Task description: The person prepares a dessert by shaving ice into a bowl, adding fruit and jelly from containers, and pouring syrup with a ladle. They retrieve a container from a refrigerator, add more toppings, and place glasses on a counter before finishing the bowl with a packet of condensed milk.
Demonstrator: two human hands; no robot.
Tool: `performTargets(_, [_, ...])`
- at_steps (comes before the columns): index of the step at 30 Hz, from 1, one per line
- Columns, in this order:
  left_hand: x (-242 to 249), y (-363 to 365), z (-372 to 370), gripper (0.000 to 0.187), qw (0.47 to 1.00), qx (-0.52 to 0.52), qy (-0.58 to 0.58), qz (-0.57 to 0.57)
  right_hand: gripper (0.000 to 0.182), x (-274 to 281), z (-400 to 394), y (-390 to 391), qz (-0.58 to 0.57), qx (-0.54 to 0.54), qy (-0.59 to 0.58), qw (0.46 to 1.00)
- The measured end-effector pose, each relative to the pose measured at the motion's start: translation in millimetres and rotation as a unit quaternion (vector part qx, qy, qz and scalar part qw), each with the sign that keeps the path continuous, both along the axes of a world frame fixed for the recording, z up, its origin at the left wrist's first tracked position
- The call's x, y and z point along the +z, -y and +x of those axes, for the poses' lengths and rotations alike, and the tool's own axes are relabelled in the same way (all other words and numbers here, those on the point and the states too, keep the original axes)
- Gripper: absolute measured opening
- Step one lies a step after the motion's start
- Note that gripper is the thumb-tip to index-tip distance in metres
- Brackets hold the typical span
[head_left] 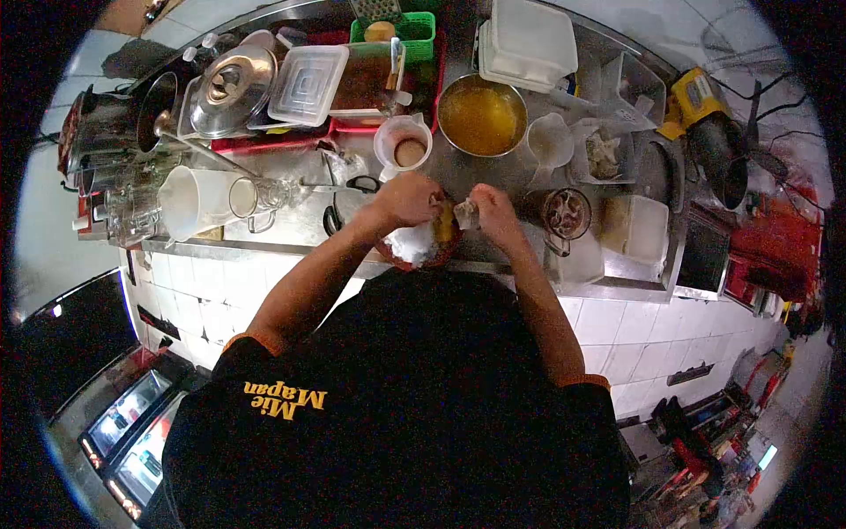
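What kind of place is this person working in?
Probably a food or drink stall's prep counter: a steel counter crowded with a bowl of orange liquid, glass mugs and lidded containers.

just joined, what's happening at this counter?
A person in a black shirt stands at a steel counter, both hands over a red bowl of white shaved ice at its front edge. The left hand and right hand meet above the bowl; the right hand pinches a small crumpled clear packet. Behind sit a metal bowl of orange liquid, a pink jug and lidded containers.
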State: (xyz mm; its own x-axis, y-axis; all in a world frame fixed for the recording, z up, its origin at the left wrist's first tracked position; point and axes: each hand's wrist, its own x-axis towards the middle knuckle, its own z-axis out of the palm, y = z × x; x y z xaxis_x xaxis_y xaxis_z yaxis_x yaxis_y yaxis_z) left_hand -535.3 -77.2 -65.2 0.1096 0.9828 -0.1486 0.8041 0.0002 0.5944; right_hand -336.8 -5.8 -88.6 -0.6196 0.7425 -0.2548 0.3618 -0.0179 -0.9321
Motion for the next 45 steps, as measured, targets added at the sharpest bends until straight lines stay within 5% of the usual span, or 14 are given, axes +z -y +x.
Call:
performTargets(5, [33.2,-15.5,21.3,0.025,0.977,-0.098,-0.138,-0.130,0.025,38.7,9.0,4.7,-0.040,-0.004,0.098,0.994])
performTargets(12, [16.8,-19.4,23.0,0.024,0.972,-0.115,-0.178,-0.097,0.026,25.0,37.4,23.8,-0.033,-0.080,0.070,0.994])
performTargets(15, [23.0,-20.2,27.1,0.025,0.970,-0.108,-0.180,-0.121,0.027,32.9,41.0,24.4,-0.075,-0.026,0.116,0.990])
performTargets(18, [30.5,-17.9,31.0,0.026,0.974,-0.133,-0.155,-0.095,0.028,14.5,36.1,31.8,0.043,-0.004,0.161,0.986])
performTargets(24, [12.2,-13.5,36.8,0.033,0.973,-0.083,-0.189,-0.101,0.035,35.8,24.0,29.4,-0.107,0.092,0.220,0.965])
performTargets(27, [3.2,-11.1,33.7,0.030,0.973,-0.078,-0.204,-0.074,0.041,28.8,24.1,36.7,-0.056,0.115,0.203,0.971])
performTargets(32, [19.9,-10.1,33.7,0.023,0.973,-0.113,-0.193,-0.055,0.043,58.5,8.2,34.9,0.103,0.193,0.352,0.910])
performTargets(35, [10.2,-3.8,30.4,0.022,0.976,-0.155,-0.154,-0.009,0.040,33.3,9.0,40.0,0.160,0.149,0.381,0.898])
performTargets(45, [2.1,-0.3,36.1,0.019,0.955,-0.174,-0.239,-0.022,0.043,11.6,23.6,45.6,0.191,0.151,0.285,0.927])
